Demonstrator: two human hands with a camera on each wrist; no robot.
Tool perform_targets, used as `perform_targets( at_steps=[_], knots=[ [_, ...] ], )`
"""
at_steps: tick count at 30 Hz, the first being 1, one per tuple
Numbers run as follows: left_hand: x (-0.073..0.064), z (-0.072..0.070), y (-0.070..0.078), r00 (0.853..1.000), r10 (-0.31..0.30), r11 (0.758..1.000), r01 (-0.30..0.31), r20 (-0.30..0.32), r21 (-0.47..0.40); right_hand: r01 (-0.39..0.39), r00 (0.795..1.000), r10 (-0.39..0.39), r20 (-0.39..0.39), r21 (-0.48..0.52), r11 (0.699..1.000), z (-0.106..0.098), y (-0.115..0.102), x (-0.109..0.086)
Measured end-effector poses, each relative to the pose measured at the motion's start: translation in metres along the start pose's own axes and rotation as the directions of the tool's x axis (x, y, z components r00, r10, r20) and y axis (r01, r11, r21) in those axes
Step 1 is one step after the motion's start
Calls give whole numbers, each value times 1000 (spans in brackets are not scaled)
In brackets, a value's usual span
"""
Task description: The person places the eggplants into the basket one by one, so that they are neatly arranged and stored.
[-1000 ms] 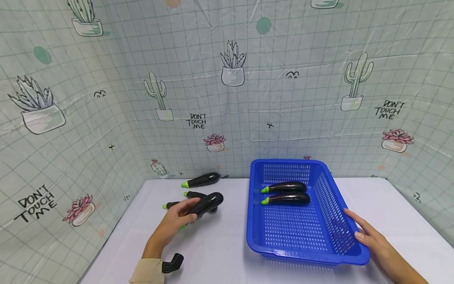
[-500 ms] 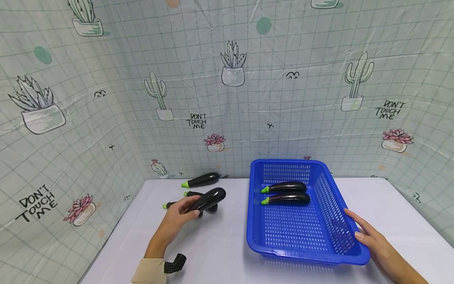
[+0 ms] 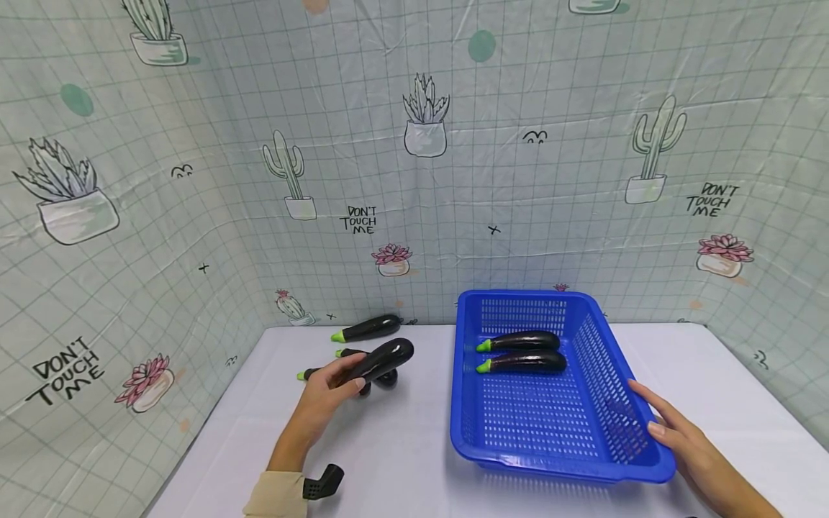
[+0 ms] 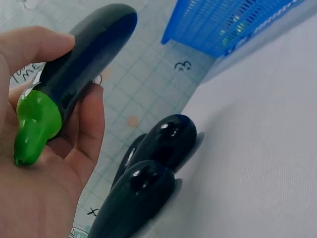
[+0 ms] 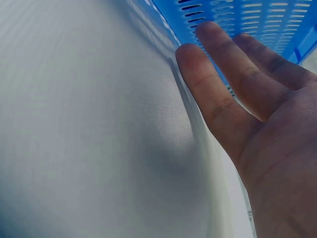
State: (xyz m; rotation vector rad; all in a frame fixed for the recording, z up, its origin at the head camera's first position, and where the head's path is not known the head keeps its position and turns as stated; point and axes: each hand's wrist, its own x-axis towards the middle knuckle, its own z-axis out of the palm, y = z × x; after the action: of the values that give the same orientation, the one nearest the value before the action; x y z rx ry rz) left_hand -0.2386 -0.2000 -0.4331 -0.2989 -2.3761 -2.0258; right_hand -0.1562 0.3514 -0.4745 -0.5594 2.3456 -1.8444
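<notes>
Head view looks forward and down over the table (image 3: 401, 460); wrist views sit close, sharing the blue basket (image 3: 550, 432).

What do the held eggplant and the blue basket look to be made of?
The eggplant in the left hand looks like moulded plastic: glossy dark skin and a flat, uniform bright-green stem cap suggest a toy, though real skin can't be ruled out. The blue basket looks like rigid injection-moulded plastic, with evenly perforated walls and a smooth, slightly shiny rim.

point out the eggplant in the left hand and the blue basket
dark purple eggplant with green stem (image 3: 386, 357), head view, on its glossy body
blue perforated plastic basket (image 3: 547, 467), head view, on its near rim
</notes>
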Motion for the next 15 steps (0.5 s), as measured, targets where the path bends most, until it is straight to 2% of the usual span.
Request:
perform_targets(
  at_steps=[5,15],
  knots=[
    [0,2,2,1000,-7,1000,7,13,26,-14,1000,14,-1,1,1000,0,0,0],
    [-1,7,9,994,6,1000,-7,111,12,-11,1000,11,4,14,1000,-1,3,1]
  ],
)
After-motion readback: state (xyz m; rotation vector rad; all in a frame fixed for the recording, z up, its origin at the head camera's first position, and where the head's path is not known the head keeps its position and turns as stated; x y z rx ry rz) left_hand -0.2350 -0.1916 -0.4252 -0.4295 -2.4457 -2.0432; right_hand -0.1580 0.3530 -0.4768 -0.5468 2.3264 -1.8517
